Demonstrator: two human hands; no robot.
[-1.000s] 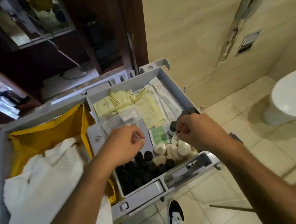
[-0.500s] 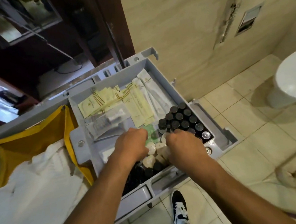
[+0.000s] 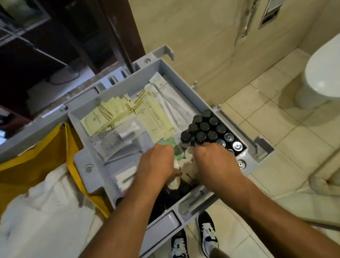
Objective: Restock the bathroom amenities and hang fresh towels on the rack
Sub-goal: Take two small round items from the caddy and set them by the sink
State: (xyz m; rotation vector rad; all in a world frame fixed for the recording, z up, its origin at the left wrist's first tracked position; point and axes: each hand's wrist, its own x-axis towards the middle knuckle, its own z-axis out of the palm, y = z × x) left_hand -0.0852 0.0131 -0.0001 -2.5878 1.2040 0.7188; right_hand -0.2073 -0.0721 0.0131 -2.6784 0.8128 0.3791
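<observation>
Both hands work in the grey plastic cart tray (image 3: 181, 76). The left hand (image 3: 156, 164) and right hand (image 3: 213, 160) curl down over the small cream amenity bottles (image 3: 186, 166); whether the fingers are pinching one cannot be told. Advise lifting bottles by the body, clear of the black-capped bottles (image 3: 206, 127) alongside. Flat paper sachets (image 3: 105, 118) lie behind; soft white towels (image 3: 35, 226) sit to the left.
</observation>
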